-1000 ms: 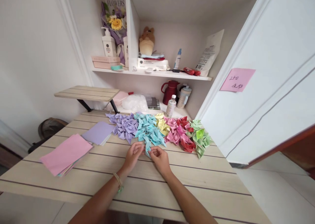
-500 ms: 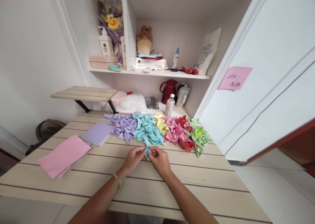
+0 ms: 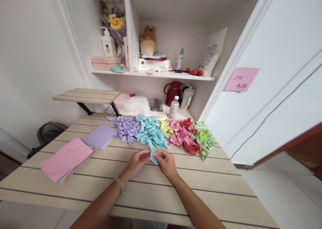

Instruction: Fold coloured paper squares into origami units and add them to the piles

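Observation:
Between my two hands is a piece of folded blue paper [image 3: 153, 157], a narrow strip at the top that widens below. My left hand [image 3: 138, 160] pinches its left side. On the right side, my right hand [image 3: 164, 160] grips it with thumb and fingers. The paper's far tip comes close to a pile of blue folded paper pieces [image 3: 151, 128]. Alongside lie piles of purple folded pieces [image 3: 127, 130], yellow ones [image 3: 165, 126], pink ones [image 3: 177, 133], red ones [image 3: 191, 145] and green ones [image 3: 205, 140].
Left on the slatted table [image 3: 141, 192] are a pink paper stack [image 3: 66, 158] and a purple paper stack [image 3: 99, 136]. A small raised stand [image 3: 87, 95] is behind them. At the back stand a clear bottle [image 3: 173, 108] and a red jug [image 3: 172, 93].
The blue paper now looks flatter and shows more of its lower part, where before it was bunched between the fingers. My right hand has shifted slightly right.

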The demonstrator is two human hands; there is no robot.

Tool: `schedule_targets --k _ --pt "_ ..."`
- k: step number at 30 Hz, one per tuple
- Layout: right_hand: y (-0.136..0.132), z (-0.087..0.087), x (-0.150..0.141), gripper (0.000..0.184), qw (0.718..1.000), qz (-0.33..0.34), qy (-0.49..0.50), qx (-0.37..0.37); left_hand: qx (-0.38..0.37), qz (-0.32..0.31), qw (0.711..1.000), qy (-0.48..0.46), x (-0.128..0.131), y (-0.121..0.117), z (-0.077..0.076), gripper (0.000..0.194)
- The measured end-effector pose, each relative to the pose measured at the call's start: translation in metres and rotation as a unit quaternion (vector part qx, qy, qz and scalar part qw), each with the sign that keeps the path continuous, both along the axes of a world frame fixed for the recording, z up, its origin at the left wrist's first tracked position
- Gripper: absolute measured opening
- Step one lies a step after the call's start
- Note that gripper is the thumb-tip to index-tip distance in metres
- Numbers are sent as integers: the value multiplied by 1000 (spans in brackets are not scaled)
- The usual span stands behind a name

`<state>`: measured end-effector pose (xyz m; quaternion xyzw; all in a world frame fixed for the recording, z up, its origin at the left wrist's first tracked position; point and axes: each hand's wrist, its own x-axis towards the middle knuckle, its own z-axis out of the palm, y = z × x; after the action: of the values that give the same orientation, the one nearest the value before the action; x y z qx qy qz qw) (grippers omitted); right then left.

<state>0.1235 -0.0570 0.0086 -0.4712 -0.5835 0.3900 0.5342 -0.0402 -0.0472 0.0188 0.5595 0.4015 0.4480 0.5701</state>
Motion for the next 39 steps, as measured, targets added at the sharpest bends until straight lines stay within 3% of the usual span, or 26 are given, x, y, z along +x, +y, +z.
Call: schedule_targets --k 5,12,16,21,29,35,39 --pt "-2 0 -1 27 999 41 -14 1 -3 -21 1000 4 2 -1 -1 37" --pt "-4 9 -5 23 997 69 -22 18 -12 31 999 -13 1 3 -2 28" --pt "-4 6 -11 53 1000 9 23 -12 -21 57 998 -29 1 3 -1 31" --pt "-1 0 -9 30 997 15 37 -62 -26 82 996 -24 2 4 -3 30" --pt "0 -2 -7 35 993 50 77 -74 -43 71 996 -45 4 4 -5 33" --pt "2 -1 6 28 996 65 -50 23 -37 77 992 -89 3 4 -3 50" --pt "1 2 15 24 982 75 -150 85 -39 66 991 -111 2 1 0 49"
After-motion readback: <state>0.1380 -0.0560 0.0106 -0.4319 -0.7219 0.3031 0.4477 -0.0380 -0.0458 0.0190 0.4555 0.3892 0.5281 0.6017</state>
